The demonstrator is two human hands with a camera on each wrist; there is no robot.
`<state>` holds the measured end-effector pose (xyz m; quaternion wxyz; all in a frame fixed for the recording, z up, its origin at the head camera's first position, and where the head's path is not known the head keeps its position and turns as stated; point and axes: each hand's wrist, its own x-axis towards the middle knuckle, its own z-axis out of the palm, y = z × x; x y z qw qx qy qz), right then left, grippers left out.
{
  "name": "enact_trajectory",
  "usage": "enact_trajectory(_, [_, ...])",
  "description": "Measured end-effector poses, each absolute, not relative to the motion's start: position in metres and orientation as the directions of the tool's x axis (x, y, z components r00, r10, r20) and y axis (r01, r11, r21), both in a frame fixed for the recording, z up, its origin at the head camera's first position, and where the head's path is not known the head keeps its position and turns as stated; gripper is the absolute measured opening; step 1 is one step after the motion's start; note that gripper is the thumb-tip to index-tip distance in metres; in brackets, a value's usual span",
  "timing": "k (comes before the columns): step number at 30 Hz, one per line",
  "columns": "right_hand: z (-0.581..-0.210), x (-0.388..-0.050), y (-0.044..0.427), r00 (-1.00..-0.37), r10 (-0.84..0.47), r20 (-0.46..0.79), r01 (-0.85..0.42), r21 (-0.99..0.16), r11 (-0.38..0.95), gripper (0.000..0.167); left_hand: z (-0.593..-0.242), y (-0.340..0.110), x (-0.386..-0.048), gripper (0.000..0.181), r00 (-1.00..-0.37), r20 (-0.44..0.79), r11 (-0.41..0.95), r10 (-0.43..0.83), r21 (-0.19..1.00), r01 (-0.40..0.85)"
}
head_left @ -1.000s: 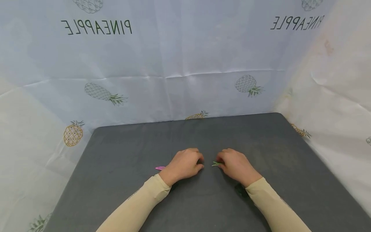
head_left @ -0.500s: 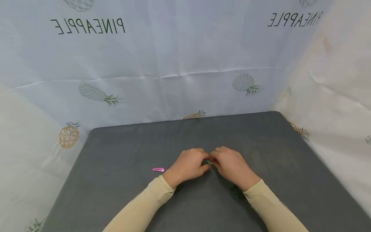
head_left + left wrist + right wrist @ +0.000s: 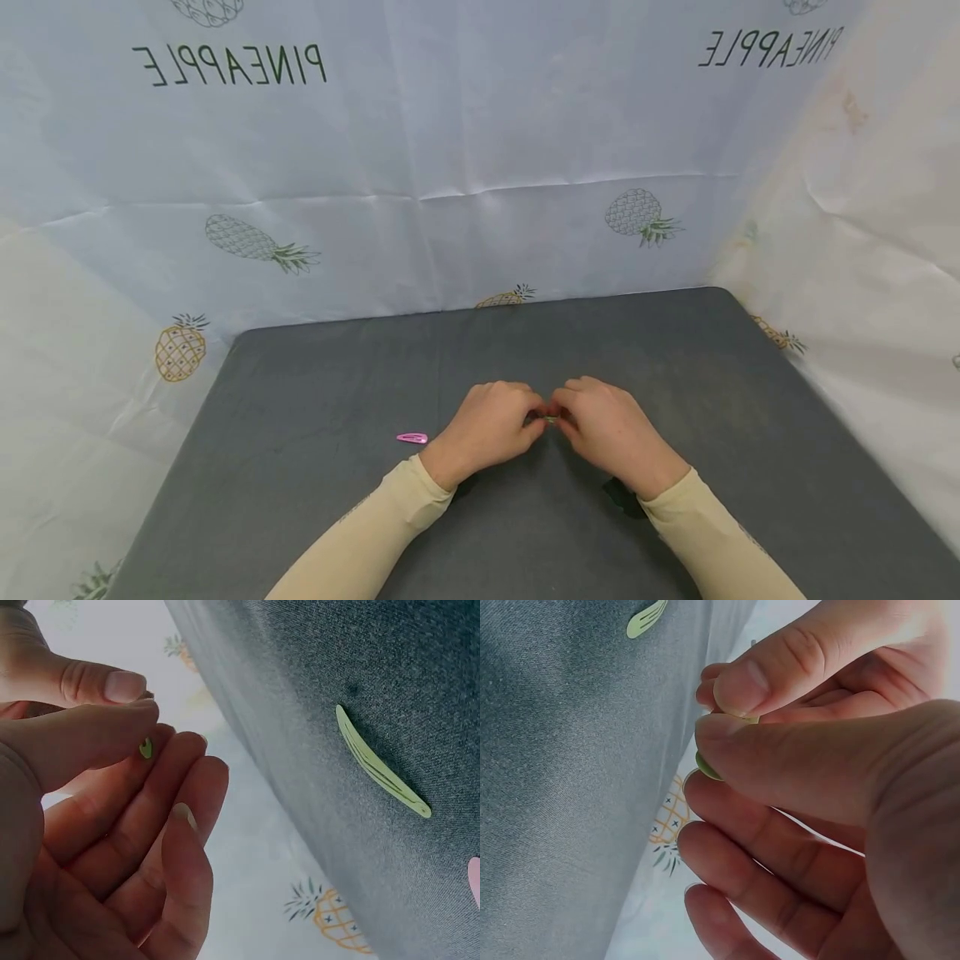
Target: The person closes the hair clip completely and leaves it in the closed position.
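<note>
Both hands meet over the middle of the table, fingertip to fingertip. The left hand [image 3: 491,425] and the right hand [image 3: 607,429] pinch a small green hair clip [image 3: 551,419] between thumbs and fingers. Only bits of this clip [image 3: 146,748] show in the left wrist view; the fingers hide the rest. In the right wrist view a green end of the clip [image 3: 707,769] peeks out below the right thumb. Another green hair clip [image 3: 382,769] lies on the table. A pink hair clip [image 3: 412,437] rests left of the left wrist.
A dark grey cloth covers the table [image 3: 337,375]. White curtains with pineapple prints [image 3: 450,125] stand behind it and at both sides. A dark object [image 3: 624,498] shows beneath the right wrist, its kind unclear.
One second ago the hands were apart, with the green clip in the right hand's fingers. They have come together, and the left fingers now pinch the clip too. The pink clip came into fuller view.
</note>
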<state>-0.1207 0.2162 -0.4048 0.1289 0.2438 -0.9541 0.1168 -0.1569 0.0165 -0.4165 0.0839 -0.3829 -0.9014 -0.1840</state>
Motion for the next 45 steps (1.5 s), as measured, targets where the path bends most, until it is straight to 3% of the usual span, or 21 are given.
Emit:
enact_trajectory(18, [-0.4038, -0.1176, 0.2169, -0.847, -0.447, 0.288, -0.505, -0.172, 0.846, 0.022, -0.4184, 0.0201, -0.1555, 0.019, -0.693, 0.305, 0.627, 0.653, 0.295, 0.721])
enact_trajectory(31, [-0.4023, -0.1172, 0.2194, -0.81, -0.473, 0.345, -0.545, -0.149, 0.825, 0.021, -0.4136, 0.0161, -0.1575, 0.009, -0.697, 0.288, 0.621, 0.657, 0.317, 0.717])
enact_trajectory(45, [-0.4002, -0.1177, 0.2171, -0.834, -0.455, 0.312, -0.52, -0.17, 0.837, 0.021, -0.4125, 0.0158, -0.1567, 0.007, -0.716, 0.311, 0.64, 0.625, 0.32, 0.699])
